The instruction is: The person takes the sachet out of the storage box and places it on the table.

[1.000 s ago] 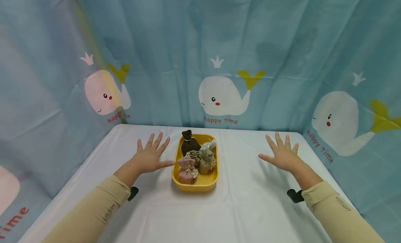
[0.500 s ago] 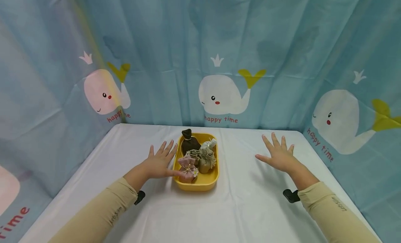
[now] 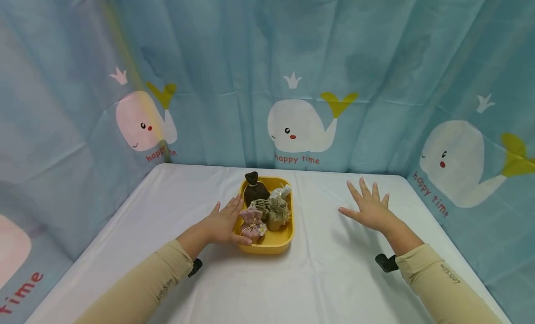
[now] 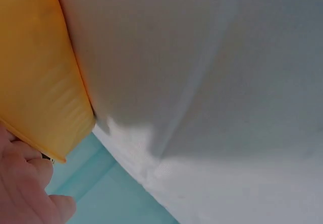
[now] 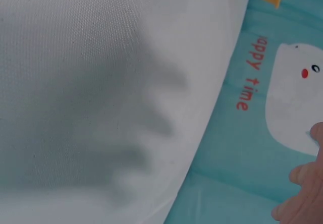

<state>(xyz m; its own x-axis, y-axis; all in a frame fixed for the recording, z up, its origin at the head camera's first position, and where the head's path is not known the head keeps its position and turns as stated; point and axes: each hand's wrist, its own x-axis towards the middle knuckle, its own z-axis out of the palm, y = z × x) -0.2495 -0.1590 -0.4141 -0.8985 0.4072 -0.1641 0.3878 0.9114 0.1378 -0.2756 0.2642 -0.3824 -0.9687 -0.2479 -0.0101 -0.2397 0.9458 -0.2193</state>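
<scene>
My left hand [image 3: 223,223] has slid rightward since 1 second ago, when it lay flat on the desk [image 3: 317,277] well clear of the yellow tray [image 3: 288,231]; now it rests against the tray's left rim at 9 o'clock, fingers straight and close together along the wall, thumb reaching toward the near corner beside the pink pouch [image 3: 252,223]. The left wrist view shows the rim [image 4: 40,82] touching my fingers [image 4: 22,183]. My right hand [image 3: 369,209] has barely shifted: it hovers or rests over the desk at 3 o'clock from the tray, well apart from it, all 5 fingers spread, holding nothing; in the right wrist view only my fingertips [image 5: 303,193] show, with the hand's soft shadow on the cloth. The tray sits at the desk's middle, a rounded rectangle of smooth, matte yellow with a thick rolled lip. Inside it stand 4 small cloth pouches, gathered and tied at the neck: a dark brown pouch [image 3: 254,190] at 12 o'clock, a pale cream pouch [image 3: 281,192] beside it, an olive-tan pouch [image 3: 273,212] of coarse weave at the centre, and the pink one at 7 o'clock with a tiny flower on it. The desk wears a white woven cloth with shallow creases. Behind it hangs a thin, wrinkled blue curtain [image 3: 234,59] printed with white whales.
</scene>
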